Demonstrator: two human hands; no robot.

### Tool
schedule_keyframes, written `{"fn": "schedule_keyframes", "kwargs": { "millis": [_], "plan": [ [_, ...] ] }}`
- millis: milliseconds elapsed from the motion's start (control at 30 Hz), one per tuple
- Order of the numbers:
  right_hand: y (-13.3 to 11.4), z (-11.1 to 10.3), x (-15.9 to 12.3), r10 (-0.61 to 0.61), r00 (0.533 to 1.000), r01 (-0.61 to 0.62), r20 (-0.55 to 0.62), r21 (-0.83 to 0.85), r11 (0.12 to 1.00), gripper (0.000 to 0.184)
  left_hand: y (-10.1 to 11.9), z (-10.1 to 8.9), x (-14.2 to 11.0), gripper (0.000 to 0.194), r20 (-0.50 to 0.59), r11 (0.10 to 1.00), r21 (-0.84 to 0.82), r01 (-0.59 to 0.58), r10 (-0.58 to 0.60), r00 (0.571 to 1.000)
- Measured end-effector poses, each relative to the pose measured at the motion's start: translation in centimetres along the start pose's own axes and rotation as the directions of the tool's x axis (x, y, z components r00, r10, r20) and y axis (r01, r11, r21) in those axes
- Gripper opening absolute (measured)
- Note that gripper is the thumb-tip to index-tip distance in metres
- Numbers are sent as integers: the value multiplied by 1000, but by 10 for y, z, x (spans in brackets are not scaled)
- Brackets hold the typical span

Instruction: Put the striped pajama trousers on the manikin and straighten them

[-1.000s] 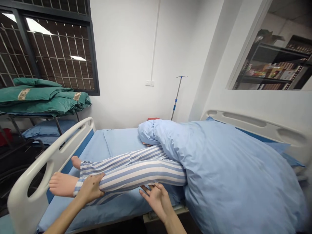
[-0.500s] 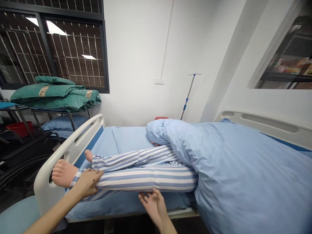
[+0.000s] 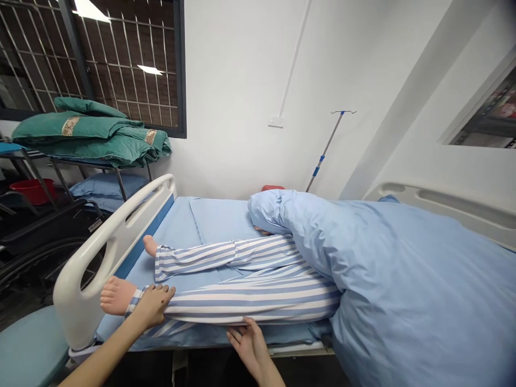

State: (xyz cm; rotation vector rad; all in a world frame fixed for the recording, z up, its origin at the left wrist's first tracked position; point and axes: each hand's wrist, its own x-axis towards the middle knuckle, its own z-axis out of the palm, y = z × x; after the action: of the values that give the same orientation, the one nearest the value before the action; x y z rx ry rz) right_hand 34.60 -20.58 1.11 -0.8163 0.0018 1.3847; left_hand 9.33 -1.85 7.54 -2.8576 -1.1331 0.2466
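Observation:
Two legs in blue-and-white striped trousers lie on the bed; their bare feet look like a mannequin's. My left hand (image 3: 155, 305) is wrapped over the near lower leg, just above the near foot (image 3: 117, 295). Palm up, my right hand (image 3: 250, 344) is at the underside of the near trouser leg (image 3: 258, 302), around the knee, its fingers spread and partly hidden beneath. The far leg (image 3: 201, 258) rests apart from the near one. A light blue quilt (image 3: 387, 258) is folded back over the upper body and hides it.
At the left stands the white footboard (image 3: 116, 231), with a wheelchair (image 3: 44, 247) and a pale round seat (image 3: 32, 344) beyond. Green folded bedding (image 3: 97, 137) lies on a chair by the window. An IV pole (image 3: 326, 150) stands behind the bed.
The near leg has shifted toward the near bed side with both my hands, widening the gap between the legs. The view has tilted down somewhat.

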Motion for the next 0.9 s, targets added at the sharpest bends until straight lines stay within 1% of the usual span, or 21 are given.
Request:
{"fn": "schedule_keyframes", "kwargs": {
  "millis": [67, 100, 133, 167, 200, 233, 267, 300, 367, 400, 467, 533, 567, 633, 667, 700, 733, 767, 800, 833, 900],
  "plan": [
    [3, -9, -2, 32, 998, -40, -46, -183, 982, 29, 1, 17, 5, 61, 14, 1000, -8, 13, -13, 1000],
    [3, -13, -3, 55, 995, -77, -80, -306, 949, 30, 2, 24, 8, 61, 18, 1000, -10, 19, -19, 1000],
    [2, -15, -3, 80, 991, -121, -110, -437, 891, 30, 2, 31, 11, 61, 21, 1000, -13, 25, -25, 999],
    [0, -16, -3, 105, 987, -158, -125, -564, 811, 30, 2, 37, 14, 60, 20, 999, -14, 30, -30, 999],
    [-4, -14, -1, 122, 986, -167, -115, -674, 720, 31, 2, 42, 16, 60, 17, 999, -17, 32, -32, 999],
    [-8, -8, 3, 121, 990, -136, -75, -761, 635, 30, 2, 46, 19, 60, 17, 999, -22, 32, -32, 999],
    [-12, 2, 9, 108, 994, -68, -8, -823, 565, 29, 2, 48, 20, 61, 22, 999, -31, 32, -31, 999],
    [-15, 16, 17, 74, 994, 29, 77, -859, 510, 29, 1, 49, 21, 61, 26, 999, -40, 33, -32, 999],
    [-19, 53, 41, -46, 972, 230, 230, -892, 389, 29, 1, 49, 22, 60, 32, 997, -60, 42, -40, 999],
    [-18, 74, 57, -115, 949, 315, 293, -900, 302, 29, 2, 48, 22, 60, 40, 996, -70, 50, -47, 998],
    [-12, 116, 90, -198, 874, 463, 443, -884, 64, 25, 3, 46, 22, 59, 51, 994, -89, 63, -59, 997],
    [-4, 151, 125, -209, 801, 536, 561, -827, -167, 24, 4, 44, 21, 58, 66, 992, -102, 75, -68, 996],
    [0, 164, 143, -216, 772, 539, 598, -796, -274, 26, 5, 43, 21, 58, 71, 991, -104, 81, -74, 995],
    [6, 181, 176, -245, 738, 489, 628, -749, -448, 30, 5, 41, 21, 57, 83, 990, -110, 93, -84, 993],
    [7, 185, 190, -260, 734, 449, 628, -735, -508, 30, 6, 40, 21, 57, 92, 988, -116, 99, -88, 992],
    [8, 186, 203, -267, 734, 418, 625, -725, -548, 28, 6, 40, 22, 56, 99, 987, -125, 102, -90, 991],
    [8, 186, 215, -273, 735, 398, 621, -720, -568, 24, 6, 40, 22, 56, 107, 985, -135, 105, -91, 990],
    [9, 185, 225, -282, 734, 393, 618, -725, -566, 21, 6, 40, 23, 56, 114, 984, -146, 106, -89, 990],
    [11, 185, 233, -306, 731, 402, 609, -748, -528, 18, 5, 41, 24, 56, 114, 982, -157, 105, -88, 990],
    [14, 184, 240, -345, 730, 417, 590, -784, -460, 17, 5, 42, 24, 55, 112, 980, -167, 104, -86, 990],
    [21, 188, 250, -431, 732, 443, 527, -850, -286, 17, 5, 43, 26, 54, 107, 978, -180, 103, -85, 991]
  ]
}}
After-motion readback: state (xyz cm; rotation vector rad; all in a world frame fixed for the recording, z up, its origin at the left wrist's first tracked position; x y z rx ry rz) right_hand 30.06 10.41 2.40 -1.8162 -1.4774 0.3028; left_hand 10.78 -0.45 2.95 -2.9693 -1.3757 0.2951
